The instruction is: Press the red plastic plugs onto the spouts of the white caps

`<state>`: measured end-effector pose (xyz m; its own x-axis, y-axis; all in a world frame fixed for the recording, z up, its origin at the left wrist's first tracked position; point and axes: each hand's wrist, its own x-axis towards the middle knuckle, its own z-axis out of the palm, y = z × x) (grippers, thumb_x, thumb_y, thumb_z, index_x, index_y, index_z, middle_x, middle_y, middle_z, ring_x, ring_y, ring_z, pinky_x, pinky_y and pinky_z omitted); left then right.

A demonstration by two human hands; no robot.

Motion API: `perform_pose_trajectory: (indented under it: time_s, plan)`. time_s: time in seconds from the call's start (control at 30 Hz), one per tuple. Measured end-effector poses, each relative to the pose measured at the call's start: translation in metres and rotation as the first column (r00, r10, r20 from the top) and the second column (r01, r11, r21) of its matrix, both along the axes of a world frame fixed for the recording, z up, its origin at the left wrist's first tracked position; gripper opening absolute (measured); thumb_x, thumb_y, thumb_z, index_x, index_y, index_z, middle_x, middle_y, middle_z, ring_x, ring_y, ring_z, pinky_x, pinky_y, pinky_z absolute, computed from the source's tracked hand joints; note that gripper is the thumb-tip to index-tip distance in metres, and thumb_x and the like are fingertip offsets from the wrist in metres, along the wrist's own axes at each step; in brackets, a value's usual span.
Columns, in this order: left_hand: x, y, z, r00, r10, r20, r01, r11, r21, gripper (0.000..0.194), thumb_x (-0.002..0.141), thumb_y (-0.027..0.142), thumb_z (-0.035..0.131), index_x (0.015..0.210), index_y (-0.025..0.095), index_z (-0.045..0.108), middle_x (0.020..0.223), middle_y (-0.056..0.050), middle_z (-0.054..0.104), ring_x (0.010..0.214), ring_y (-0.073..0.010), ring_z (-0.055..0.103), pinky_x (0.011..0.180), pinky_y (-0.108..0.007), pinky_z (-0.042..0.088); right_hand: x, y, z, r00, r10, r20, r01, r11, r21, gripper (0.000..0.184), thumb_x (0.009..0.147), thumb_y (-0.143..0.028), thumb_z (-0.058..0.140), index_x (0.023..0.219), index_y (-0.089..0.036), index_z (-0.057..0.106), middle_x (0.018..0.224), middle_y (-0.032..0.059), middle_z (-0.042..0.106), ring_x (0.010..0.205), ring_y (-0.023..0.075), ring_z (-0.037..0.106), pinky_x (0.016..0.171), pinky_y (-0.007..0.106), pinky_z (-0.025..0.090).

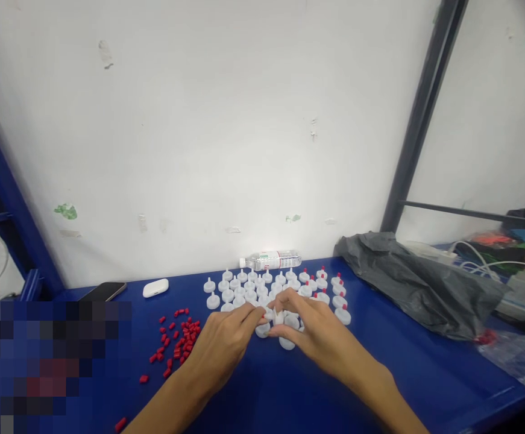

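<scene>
A white spouted cap (278, 320) is grasped between the thumb and forefinger of the right hand (316, 322), over the near part of a cluster of other spouted caps (213, 301) set out on the blue counter (262, 392). A small red piece (263, 317) is pinched in the fingertips of the left hand (229, 333), just beside the grasped cap; whether the two are touching cannot be told. Red tips (342, 306) are borne by caps at the cluster's right side. Loose red pieces (178, 349) are scattered left of the left hand. A clear bottle (280, 260) is laid sideways behind the cluster.
</scene>
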<state>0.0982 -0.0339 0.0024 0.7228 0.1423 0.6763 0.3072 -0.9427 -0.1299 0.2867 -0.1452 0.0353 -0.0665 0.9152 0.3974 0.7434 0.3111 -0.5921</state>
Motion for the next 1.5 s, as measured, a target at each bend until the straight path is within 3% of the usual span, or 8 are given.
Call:
perform_pose_trajectory:
  time_s: [0.13, 0.3, 0.5, 0.6, 0.77, 1.03, 1.23, 1.5]
  plan:
    - [-0.002, -0.001, 0.0, 0.999, -0.05, 0.014, 0.051, 0.996, -0.075, 0.032, 0.102, 0.008, 0.031, 0.104, 0.016, 0.062, 0.079, -0.003, 0.068, 0.058, -0.0122, 0.065, 0.051, -0.021, 0.043, -0.004, -0.004, 0.003, 0.998, 0.043, 0.047, -0.044, 0.999, 0.027, 0.013, 0.099, -0.038, 0.058, 0.103, -0.027, 0.052, 0.102, -0.0018, 0.067, 0.091, 0.0167, 0.064, 0.08, 0.027, 0.047]
    - [-0.001, 0.001, 0.007, 0.995, -0.031, -0.095, 0.017, 0.99, -0.138, 0.03, 0.107, 0.025, 0.037, 0.1, 0.019, 0.065, 0.078, -0.002, 0.069, 0.06, -0.0133, 0.065, 0.052, -0.021, 0.041, -0.004, -0.003, 0.006, 0.995, 0.018, 0.096, -0.018, 1.0, 0.002, 0.022, 0.099, -0.035, 0.059, 0.119, -0.03, 0.053, 0.112, -0.0004, 0.069, 0.097, 0.0181, 0.065, 0.084, 0.029, 0.048]
    - [-0.017, 0.029, 0.022, 0.937, 0.227, -0.265, -0.265, 0.957, -0.118, 0.028, 0.105, 0.029, 0.045, 0.126, 0.022, 0.062, 0.105, -0.007, 0.072, 0.095, -0.0227, 0.067, 0.069, -0.028, 0.049, 0.025, -0.002, 0.015, 0.974, -0.078, 0.213, 0.079, 0.997, 0.001, 0.021, 0.1, -0.031, 0.049, 0.111, -0.027, 0.067, 0.111, 0.0031, 0.071, 0.1, 0.0213, 0.066, 0.09, 0.033, 0.048]
    - [-0.032, 0.047, 0.03, 0.85, 0.389, -0.355, -0.457, 0.88, -0.127, 0.026, 0.101, 0.018, 0.044, 0.105, 0.019, 0.07, 0.101, -0.011, 0.07, 0.106, -0.0281, 0.059, 0.073, -0.032, 0.049, 0.057, -0.009, 0.018, 0.932, -0.236, 0.276, 0.269, 0.959, -0.087, 0.019, 0.095, -0.041, 0.056, 0.098, -0.027, 0.069, 0.087, 0.0014, 0.074, 0.076, 0.0225, 0.067, 0.072, 0.033, 0.048]
    - [-0.049, 0.062, 0.036, 0.773, 0.444, -0.454, -0.559, 0.814, -0.156, 0.025, 0.093, 0.019, 0.05, 0.078, 0.017, 0.07, 0.087, -0.014, 0.069, 0.098, -0.033, 0.058, 0.075, -0.039, 0.047, 0.097, -0.023, 0.019, 0.912, -0.286, 0.295, 0.333, 0.935, -0.124, 0.016, 0.085, -0.043, 0.065, 0.085, -0.028, 0.072, 0.088, 0.0015, 0.073, 0.082, 0.0232, 0.067, 0.07, 0.031, 0.046]
    - [-0.057, 0.059, 0.036, 0.745, 0.436, -0.505, -0.617, 0.739, -0.272, 0.022, 0.087, 0.034, 0.055, 0.071, 0.022, 0.063, 0.081, -0.01, 0.067, 0.08, -0.0297, 0.064, 0.064, -0.035, 0.043, 0.111, -0.03, 0.005, 0.971, -0.185, 0.15, 0.237, 0.811, -0.535, 0.004, 0.07, -0.021, 0.067, 0.073, -0.024, 0.069, 0.068, -0.0019, 0.071, 0.064, 0.0173, 0.064, 0.057, 0.026, 0.04]
    - [-0.061, 0.06, 0.032, 0.701, 0.42, -0.577, -0.665, 0.678, -0.314, 0.021, 0.081, 0.037, 0.062, 0.067, 0.021, 0.061, 0.079, -0.009, 0.068, 0.069, -0.0274, 0.066, 0.059, -0.033, 0.042, 0.108, -0.022, 0.009, 0.939, -0.255, 0.232, 0.319, 0.896, -0.309, 0.022, 0.083, -0.047, 0.065, 0.087, -0.027, 0.074, 0.083, 0.0022, 0.074, 0.068, 0.0203, 0.066, 0.061, 0.029, 0.045]
    - [-0.062, 0.059, 0.03, 0.712, 0.377, -0.593, -0.648, 0.677, -0.348, 0.008, 0.078, 0.02, 0.061, 0.072, 0.021, 0.066, 0.082, -0.008, 0.071, 0.074, -0.0262, 0.067, 0.059, -0.031, 0.041, 0.098, -0.004, -0.004, 0.912, -0.22, 0.345, 0.317, 0.913, -0.255, 0.02, 0.088, -0.039, 0.06, 0.079, -0.026, 0.072, 0.086, 0.0023, 0.073, 0.075, 0.0217, 0.066, 0.064, 0.029, 0.045]
